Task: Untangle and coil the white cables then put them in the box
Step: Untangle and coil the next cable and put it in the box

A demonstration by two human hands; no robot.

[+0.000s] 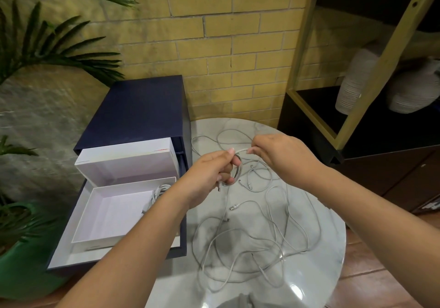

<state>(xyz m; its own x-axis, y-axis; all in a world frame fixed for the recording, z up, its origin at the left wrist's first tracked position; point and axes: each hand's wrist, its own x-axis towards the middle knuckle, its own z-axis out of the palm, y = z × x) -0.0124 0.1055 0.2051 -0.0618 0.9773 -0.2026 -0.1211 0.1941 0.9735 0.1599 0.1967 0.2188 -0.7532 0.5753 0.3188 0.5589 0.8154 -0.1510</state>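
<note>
My left hand (214, 172) grips a small coil of white cable (238, 172) above the round marble table (328, 248). My right hand (281, 155) pinches the free end of that same cable just right of the coil. Several loose white cables (250, 243) lie tangled on the table below and behind my hands. To the left, the white inner box (114, 214) sits open inside a dark blue box (142, 107), with one coiled cable (157, 193) in its far right corner.
A green pot with a palm plant (23, 248) stands at the left. A yellow brick wall lies behind the table. At the right, a dark shelf with a yellow frame (309, 102) holds two white vases (357, 81).
</note>
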